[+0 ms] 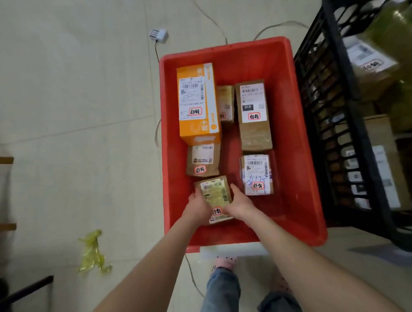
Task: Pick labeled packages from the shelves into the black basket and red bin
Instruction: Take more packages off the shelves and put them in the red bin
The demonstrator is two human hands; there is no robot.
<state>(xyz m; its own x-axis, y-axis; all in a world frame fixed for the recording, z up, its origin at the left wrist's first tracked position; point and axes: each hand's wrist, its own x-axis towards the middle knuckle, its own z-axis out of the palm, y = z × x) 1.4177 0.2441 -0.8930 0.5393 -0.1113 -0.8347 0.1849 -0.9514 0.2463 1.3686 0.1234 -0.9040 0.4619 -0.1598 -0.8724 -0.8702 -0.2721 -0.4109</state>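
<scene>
The red bin stands on the floor below me with several labeled packages lying flat inside. Both hands reach into its near end and hold a small brown box with a yellowish label. My left hand grips the box's left side and my right hand grips its right side. Further in lie an orange box, a tall brown box, a small brown parcel and a white-labeled parcel. The black basket stands just right of the bin, with labeled boxes inside.
Cables run over the tiled floor behind and under the bin, with a white power adapter at the back. A crumpled yellow plastic scrap lies on the floor to the left. My legs and slippers are just in front of the bin.
</scene>
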